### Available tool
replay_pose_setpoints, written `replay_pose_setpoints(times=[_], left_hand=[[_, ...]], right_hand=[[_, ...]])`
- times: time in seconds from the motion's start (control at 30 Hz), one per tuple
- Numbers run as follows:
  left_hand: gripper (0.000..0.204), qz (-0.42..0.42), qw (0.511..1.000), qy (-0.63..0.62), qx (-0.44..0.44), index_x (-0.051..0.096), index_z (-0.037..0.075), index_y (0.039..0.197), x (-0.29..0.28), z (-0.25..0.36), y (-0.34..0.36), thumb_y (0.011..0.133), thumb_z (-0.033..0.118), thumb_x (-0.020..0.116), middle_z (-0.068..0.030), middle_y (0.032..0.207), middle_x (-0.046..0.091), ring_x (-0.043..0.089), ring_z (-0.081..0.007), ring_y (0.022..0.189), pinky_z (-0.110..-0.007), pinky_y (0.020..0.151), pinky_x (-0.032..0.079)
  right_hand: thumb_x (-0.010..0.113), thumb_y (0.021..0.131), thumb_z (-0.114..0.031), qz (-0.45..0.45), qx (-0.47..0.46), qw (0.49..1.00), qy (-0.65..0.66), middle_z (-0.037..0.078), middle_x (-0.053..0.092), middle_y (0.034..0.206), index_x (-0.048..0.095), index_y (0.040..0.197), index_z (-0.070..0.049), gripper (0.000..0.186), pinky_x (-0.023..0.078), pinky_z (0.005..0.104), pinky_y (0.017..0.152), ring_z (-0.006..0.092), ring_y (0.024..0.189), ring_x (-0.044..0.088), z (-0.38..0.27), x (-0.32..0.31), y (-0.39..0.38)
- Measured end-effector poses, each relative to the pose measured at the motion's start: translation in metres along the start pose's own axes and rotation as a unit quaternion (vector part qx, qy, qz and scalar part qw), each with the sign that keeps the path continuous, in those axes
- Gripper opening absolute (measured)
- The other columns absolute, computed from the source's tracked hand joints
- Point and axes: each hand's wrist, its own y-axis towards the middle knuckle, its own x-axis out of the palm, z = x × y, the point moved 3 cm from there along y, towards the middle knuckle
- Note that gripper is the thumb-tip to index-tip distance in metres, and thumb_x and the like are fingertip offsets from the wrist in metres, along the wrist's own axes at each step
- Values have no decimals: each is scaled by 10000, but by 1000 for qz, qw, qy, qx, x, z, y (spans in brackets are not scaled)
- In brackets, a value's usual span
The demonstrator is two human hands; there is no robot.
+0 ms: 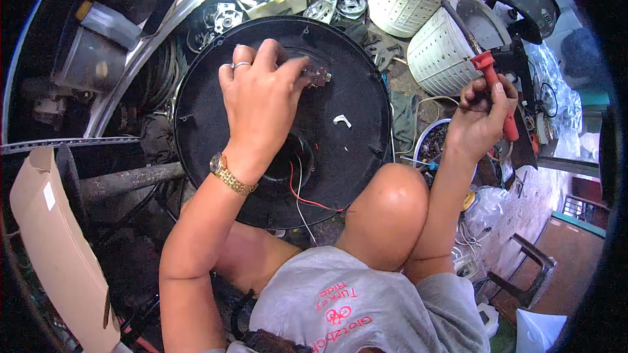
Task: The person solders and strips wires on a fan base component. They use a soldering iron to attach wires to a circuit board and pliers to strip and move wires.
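at the far left a cardboard box [62, 242] stands on edge, near a thick grey pipe [134, 180] that runs toward the round black pan [209, 111]; it may be a prop, but i can't tell from here. the pan lies right in front of the person's knees, a handy spot, i'd judge, for both hands to reach. over it arches the left hand [265, 78], fingers bent, thumb and fingertips closed on a small dark part [317, 77]. the pinch is at one end, which seems to leave the shiny end free and in sight. i can't tell whether the part touches the pan. nearer the person, a red wire [292, 183] and a white wire [299, 189] trail loose from the pan's dark round middle toward its rim. a white scrap [342, 120] lies to the right, probably contained by the raised edge. beyond that edge, the right hand [483, 110] grips a red-handled tool [484, 62], its shaft slanting up across a white basket [432, 55], held out there perhaps to keep it clear of the other fingers.
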Motion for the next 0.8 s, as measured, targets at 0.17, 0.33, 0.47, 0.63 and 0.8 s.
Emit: replay_pose_setpoints(times=[0.17, 0.33, 0.47, 0.63, 0.8], left_hand=[[141, 6, 996, 71, 45, 684, 192, 826, 2, 10, 1, 690, 207, 720, -6, 923, 555, 500, -233, 896, -374, 711, 361], [61, 10, 986, 157, 59, 607, 87, 697, 5, 22, 10, 714, 143, 586, -65, 834, 545, 523, -237, 866, -360, 700, 356], [88, -21, 986, 155, 57, 603, 63, 746, 12, 14, 8, 735, 148, 583, -96, 834, 548, 523, -260, 868, -371, 706, 363], [115, -62, 997, 3, 46, 611, 52, 797, 3, 16, -3, 789, 166, 614, -118, 841, 549, 514, -287, 868, -395, 706, 364], [64, 101, 984, -143, 25, 624, 60, 778, -27, -4, 25, 781, 117, 653, -116, 782, 597, 552, -286, 784, -396, 705, 406]], right_hand=[[539, 897, -174, -9, 3, 1000, -2, 97, 569, 797, 495, 1055, -62, 199, 388, 250, 528, 151, 628, 500, 1, -2, 1], [540, 894, -163, -27, -5, 1000, 0, 100, 578, 794, 495, 1054, -53, 199, 395, 250, 529, 152, 627, 510, 0, 0, 0], [543, 893, -158, -11, 0, 1000, 10, 94, 588, 779, 496, 1051, -46, 199, 397, 241, 524, 142, 624, 523, 1, 1, -1], [596, 852, -166, -19, -10, 1000, 12, 66, 598, 758, 500, 1013, -54, 218, 394, 221, 503, 117, 597, 531, 2, 6, -1], [545, 888, -146, -3, -5, 1000, 8, 93, 593, 786, 504, 1038, -45, 185, 401, 240, 516, 131, 627, 526, 3, 0, -1]])
